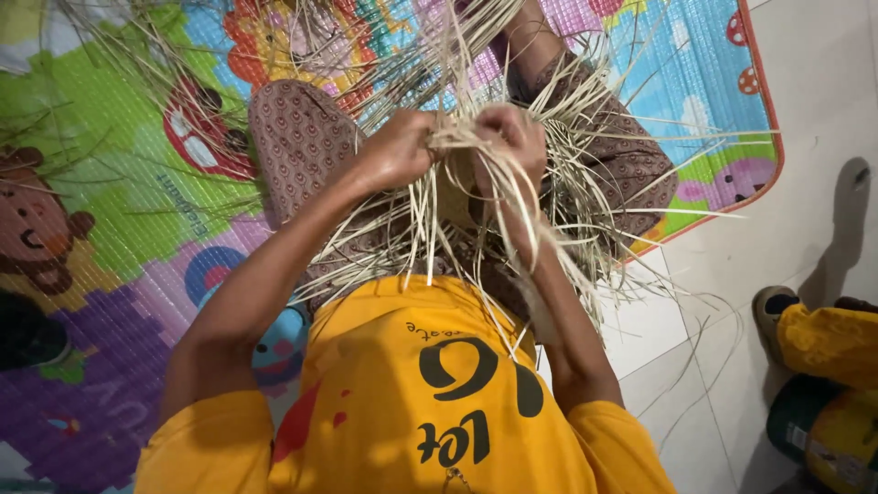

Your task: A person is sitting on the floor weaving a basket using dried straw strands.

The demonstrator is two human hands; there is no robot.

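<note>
Hands meet above the lap: the left hand (pixel 395 146) is fisted on a bundle of pale straw strips (pixel 476 197), and the right hand (pixel 512 137), at its three o'clock, pinches more of the same strips. Loose ends fan out toward six o'clock over brown patterned trousers (pixel 297 137), above a colourful play mat (pixel 119 210).

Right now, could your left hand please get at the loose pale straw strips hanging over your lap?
Probably yes: the left hand already grips the pale straw strips beside the right hand, with nothing between.
</note>
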